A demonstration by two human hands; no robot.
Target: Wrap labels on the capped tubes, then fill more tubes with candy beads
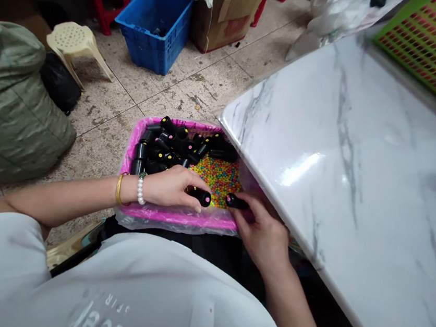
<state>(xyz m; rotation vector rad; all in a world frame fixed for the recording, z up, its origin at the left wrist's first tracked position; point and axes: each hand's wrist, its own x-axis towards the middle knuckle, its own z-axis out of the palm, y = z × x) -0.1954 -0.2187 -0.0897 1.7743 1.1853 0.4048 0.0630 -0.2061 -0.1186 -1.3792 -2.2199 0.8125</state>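
My left hand (171, 188), with a gold bangle and a white pearl bracelet on the wrist, is shut on a small black bottle (201, 197) that has a pink dot on its end. My right hand (258, 232) grips a second black bottle (236, 202), also pink-dotted, and the two bottles lie almost end to end, a small gap apart. Both hands are over the front of a pink-lined tray (176, 215). Several black bottles (173, 145) lie heaped at its back, beside a patch of multicoloured beads (216, 180).
A white marble-patterned tabletop (331, 166) overhangs the tray's right side, close to my right hand. On the tiled floor stand a blue plastic crate (155, 25), a cardboard box (226, 22), a beige stool (74, 45) and a bulging green sack (11, 108). My white shirt fills the bottom.
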